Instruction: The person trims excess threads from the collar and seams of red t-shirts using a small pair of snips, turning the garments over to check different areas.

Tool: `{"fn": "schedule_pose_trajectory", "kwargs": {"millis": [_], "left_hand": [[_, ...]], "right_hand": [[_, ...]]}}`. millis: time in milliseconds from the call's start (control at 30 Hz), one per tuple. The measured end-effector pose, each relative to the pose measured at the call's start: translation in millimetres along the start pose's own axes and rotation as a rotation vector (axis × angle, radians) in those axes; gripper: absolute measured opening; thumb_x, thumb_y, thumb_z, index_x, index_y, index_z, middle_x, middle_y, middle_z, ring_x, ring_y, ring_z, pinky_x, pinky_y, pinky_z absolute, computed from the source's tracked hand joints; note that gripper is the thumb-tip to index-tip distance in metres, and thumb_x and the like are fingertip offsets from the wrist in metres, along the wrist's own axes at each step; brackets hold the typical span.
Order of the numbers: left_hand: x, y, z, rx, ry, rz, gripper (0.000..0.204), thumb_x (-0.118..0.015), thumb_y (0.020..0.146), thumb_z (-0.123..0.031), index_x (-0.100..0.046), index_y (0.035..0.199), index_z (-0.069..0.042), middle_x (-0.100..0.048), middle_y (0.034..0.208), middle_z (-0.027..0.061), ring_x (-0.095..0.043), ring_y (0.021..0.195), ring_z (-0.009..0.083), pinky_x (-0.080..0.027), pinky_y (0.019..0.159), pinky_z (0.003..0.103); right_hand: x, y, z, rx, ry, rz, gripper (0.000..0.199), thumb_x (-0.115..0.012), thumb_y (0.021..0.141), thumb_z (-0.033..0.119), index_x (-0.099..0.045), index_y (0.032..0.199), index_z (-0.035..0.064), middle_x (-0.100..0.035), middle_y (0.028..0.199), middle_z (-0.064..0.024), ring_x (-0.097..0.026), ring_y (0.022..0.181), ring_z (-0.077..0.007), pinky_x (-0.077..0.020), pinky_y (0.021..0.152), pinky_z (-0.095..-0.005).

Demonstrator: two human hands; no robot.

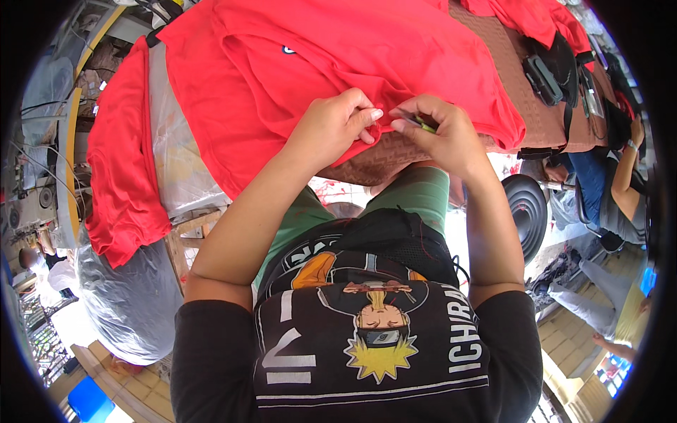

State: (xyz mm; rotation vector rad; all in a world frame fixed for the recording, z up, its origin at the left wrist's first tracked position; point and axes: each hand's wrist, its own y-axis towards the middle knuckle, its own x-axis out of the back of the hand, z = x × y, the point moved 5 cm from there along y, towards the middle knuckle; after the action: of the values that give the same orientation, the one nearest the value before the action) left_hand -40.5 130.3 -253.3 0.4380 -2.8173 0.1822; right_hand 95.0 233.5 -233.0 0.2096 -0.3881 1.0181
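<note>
A large red garment (338, 56) is spread over the table in front of me, with folds running toward my hands. My left hand (337, 125) is closed, its thumb and fingers pinching a bit of the red cloth at the near edge. Just to the right, my right hand (446, 134) is closed around small thread snips (426, 125) with a yellow-green part; most of the tool is hidden by the fingers. The fingertips of both hands are close together over the cloth's edge, a small gap between them.
Brown patterned cloth (504, 77) covers the table. Another red garment (127, 169) hangs at the left, above a plastic-wrapped bundle (130, 303). A black bag (550, 74) lies at the far right. Other people sit to the right, near a round black object (525, 215).
</note>
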Motion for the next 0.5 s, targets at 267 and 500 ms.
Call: {"fn": "schedule_pose_trajectory", "kwargs": {"millis": [267, 500], "left_hand": [[-2.8, -0.9, -8.1, -0.026, 0.035, -0.065, 0.020, -0.065, 0.088, -0.017, -0.064, 0.098, 0.001, -0.071, 0.083, 0.0135, -0.070, 0.072, 0.0180, -0.053, 0.064, 0.028], [-3.2, 2.4, -7.1, -0.116, 0.123, 0.038, 0.023, -0.070, 0.082, -0.019, -0.070, 0.098, -0.002, -0.071, 0.087, 0.0142, -0.069, 0.080, 0.0221, -0.053, 0.071, 0.031]], "right_hand": [[-15.7, 2.8, -3.8, -0.135, -0.197, -0.037, 0.015, -0.070, 0.084, 0.010, -0.065, 0.093, -0.0001, -0.063, 0.074, -0.0032, -0.054, 0.073, -0.0052, -0.0455, 0.067, -0.0244], [-15.0, 0.6, -17.2, -0.093, 0.041, -0.055, 0.011, -0.066, 0.086, 0.008, -0.062, 0.090, -0.0010, -0.062, 0.077, -0.0010, -0.053, 0.073, -0.0048, -0.0442, 0.067, -0.0229]]}}
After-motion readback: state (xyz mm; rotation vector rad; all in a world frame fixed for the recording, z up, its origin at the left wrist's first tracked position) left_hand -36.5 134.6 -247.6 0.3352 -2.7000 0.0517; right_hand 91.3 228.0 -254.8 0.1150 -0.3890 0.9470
